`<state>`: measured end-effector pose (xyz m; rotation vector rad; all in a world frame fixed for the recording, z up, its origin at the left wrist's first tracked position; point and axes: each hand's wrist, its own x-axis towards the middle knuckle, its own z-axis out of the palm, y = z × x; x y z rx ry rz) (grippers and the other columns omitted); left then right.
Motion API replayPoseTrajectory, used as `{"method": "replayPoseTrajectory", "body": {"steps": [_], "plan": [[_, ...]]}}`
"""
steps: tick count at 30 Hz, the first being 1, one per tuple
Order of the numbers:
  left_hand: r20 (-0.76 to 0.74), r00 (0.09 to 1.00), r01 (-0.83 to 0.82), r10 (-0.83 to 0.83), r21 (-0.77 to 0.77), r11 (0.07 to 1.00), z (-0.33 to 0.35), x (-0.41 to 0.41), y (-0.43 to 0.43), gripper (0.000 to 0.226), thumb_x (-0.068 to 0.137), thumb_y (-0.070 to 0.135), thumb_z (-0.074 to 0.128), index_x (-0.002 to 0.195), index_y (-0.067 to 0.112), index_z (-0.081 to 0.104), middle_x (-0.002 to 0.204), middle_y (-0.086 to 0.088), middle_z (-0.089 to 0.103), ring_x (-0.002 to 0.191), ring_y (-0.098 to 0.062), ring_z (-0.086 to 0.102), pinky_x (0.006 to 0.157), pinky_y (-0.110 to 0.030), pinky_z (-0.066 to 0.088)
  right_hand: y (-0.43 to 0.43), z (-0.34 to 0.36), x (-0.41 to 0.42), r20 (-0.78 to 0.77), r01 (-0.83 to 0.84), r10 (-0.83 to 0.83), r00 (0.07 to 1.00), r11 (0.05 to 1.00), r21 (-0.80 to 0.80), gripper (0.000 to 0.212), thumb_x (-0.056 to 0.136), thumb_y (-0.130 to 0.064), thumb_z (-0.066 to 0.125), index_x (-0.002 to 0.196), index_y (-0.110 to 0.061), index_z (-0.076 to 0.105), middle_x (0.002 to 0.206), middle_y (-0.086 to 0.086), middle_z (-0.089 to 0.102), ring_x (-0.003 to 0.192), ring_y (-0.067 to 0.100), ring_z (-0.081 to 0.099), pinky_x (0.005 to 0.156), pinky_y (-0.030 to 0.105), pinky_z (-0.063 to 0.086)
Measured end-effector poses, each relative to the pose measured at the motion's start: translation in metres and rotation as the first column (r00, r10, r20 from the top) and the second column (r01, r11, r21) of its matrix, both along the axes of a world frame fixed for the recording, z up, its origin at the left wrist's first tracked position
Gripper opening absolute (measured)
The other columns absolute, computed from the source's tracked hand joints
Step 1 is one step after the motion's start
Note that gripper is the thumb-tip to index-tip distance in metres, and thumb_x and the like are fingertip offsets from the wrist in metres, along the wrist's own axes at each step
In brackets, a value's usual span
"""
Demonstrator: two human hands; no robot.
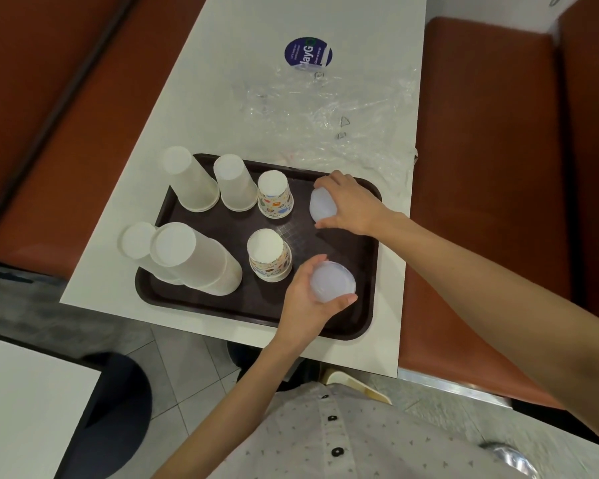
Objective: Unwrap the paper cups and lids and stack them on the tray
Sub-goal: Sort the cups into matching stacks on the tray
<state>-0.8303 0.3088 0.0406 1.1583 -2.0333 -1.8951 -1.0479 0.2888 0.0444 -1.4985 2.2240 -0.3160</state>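
Note:
A dark brown tray (229,233) lies on the white table. On it stand several upside-down stacks of white paper cups (194,257) and two stacks of patterned cups (268,257). My left hand (305,299) grips a stack of translucent lids (332,283) at the tray's near right. My right hand (351,203) grips a second stack of translucent lids (321,206) at the tray's far right. Both lid stacks sit at tray level.
Crumpled clear plastic wrap (329,112) lies on the white table (242,63) beyond the tray, near a round blue sticker (307,51). Reddish-brown bench seats (481,150) flank the table. Another white table corner (25,402) is at lower left.

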Motion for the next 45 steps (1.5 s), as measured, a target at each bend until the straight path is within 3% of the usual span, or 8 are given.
{"method": "replayPoseTrajectory", "body": {"steps": [7,14,27,31,33,36,41,45], "plan": [[-0.023,0.999,0.026,-0.025,0.041,0.999,0.0,0.001,0.004,0.081,0.071,0.026,0.089,0.138,0.031,0.044,0.133,0.011,0.049,0.124,-0.014,0.049,0.106,-0.037,0.047,0.011,-0.003,0.002,-0.044,-0.002,-0.001,0.999,0.998,-0.063,0.091,0.077,-0.049,0.077,0.15,-0.015,0.033,0.149,0.012,0.036,0.131,0.032,0.04,0.106,0.047,0.04],[-0.025,0.998,0.057,-0.055,0.064,0.996,-0.006,0.005,0.006,0.086,0.066,0.023,0.089,0.139,0.032,0.044,0.136,0.006,0.049,0.126,-0.017,0.048,0.107,-0.042,0.046,0.025,-0.008,0.003,-0.123,-0.084,0.077,0.99,0.995,-0.057,0.057,0.096,-0.033,0.058,0.148,-0.017,0.041,0.157,0.013,0.028,0.142,0.032,0.027,0.113,0.046,0.033],[-0.036,0.998,0.055,-0.053,0.054,0.997,-0.006,0.005,0.006,0.086,0.069,0.02,0.089,0.14,0.032,0.043,0.129,0.016,0.049,0.123,-0.013,0.049,0.106,-0.036,0.047,0.029,0.011,0.004,-0.021,0.021,-0.024,0.999,0.989,-0.148,0.063,0.092,-0.036,0.065,0.146,-0.015,0.041,0.153,0.011,0.034,0.137,0.029,0.034,0.111,0.043,0.036],[-0.027,0.998,0.064,-0.063,0.009,0.998,-0.002,0.001,0.004,0.095,0.067,0.025,0.091,0.145,0.035,0.036,0.129,0.02,0.05,0.121,-0.007,0.05,0.102,-0.024,0.044,0.052,0.039,0.015,0.13,0.18,-0.154,0.98,0.959,-0.22,0.053,0.089,-0.046,0.066,0.131,-0.016,0.057,0.129,0.006,0.055,0.113,0.023,0.053,0.095,0.041,0.048],[-0.026,0.998,0.057,-0.057,-0.012,0.998,0.001,-0.001,0.003,0.1,0.065,0.027,0.092,0.146,0.033,0.034,0.129,0.016,0.053,0.119,-0.003,0.052,0.101,-0.019,0.043,0.071,0.049,0.029,0.218,0.21,-0.186,0.958,0.973,-0.095,0.061,0.079,-0.061,0.068,0.122,-0.019,0.061,0.115,0.002,0.06,0.097,0.016,0.058,0.084,0.034,0.051],[-0.027,0.996,0.083,-0.084,-0.056,0.995,0.006,-0.008,0.003,0.106,0.065,0.026,0.092,0.15,0.032,0.03,0.123,0.018,0.057,0.111,0.005,0.056,0.097,-0.011,0.044,0.097,0.053,0.054,0.321,0.146,-0.171,0.932,0.984,0.101,0.072,0.068,-0.073,0.067,0.12,-0.024,0.057,0.109,-0.006,0.059,0.089,0.007,0.056,0.078,0.028,0.05],[0.014,0.984,0.177,-0.176,-0.09,0.98,0.011,-0.017,0.008,0.115,0.063,0.026,0.093,0.154,0.033,0.022,0.129,0.007,0.058,0.114,-0.01,0.059,0.101,-0.03,0.05,0.112,0.048,0.066,0.396,0.18,-0.218,0.892,0.975,0.133,0.062,0.063,-0.068,0.072,0.107,-0.032,0.049,0.099,-0.01,0.063,0.085,0.007,0.061,0.07,0.027,0.055],[0.019,0.985,0.172,-0.171,-0.085,0.982,0.011,-0.018,0.009,0.108,0.063,0.028,0.093,0.15,0.03,0.029,0.13,0.009,0.055,0.118,-0.012,0.055,0.105,-0.034,0.049,0.116,0.047,0.059,0.407,0.184,-0.218,0.887,0.976,0.12,0.063,0.069,-0.056,0.077,0.121,-0.033,0.049,0.103,-0.011,0.06,0.087,0.004,0.059,0.068,0.018,0.048]]}}
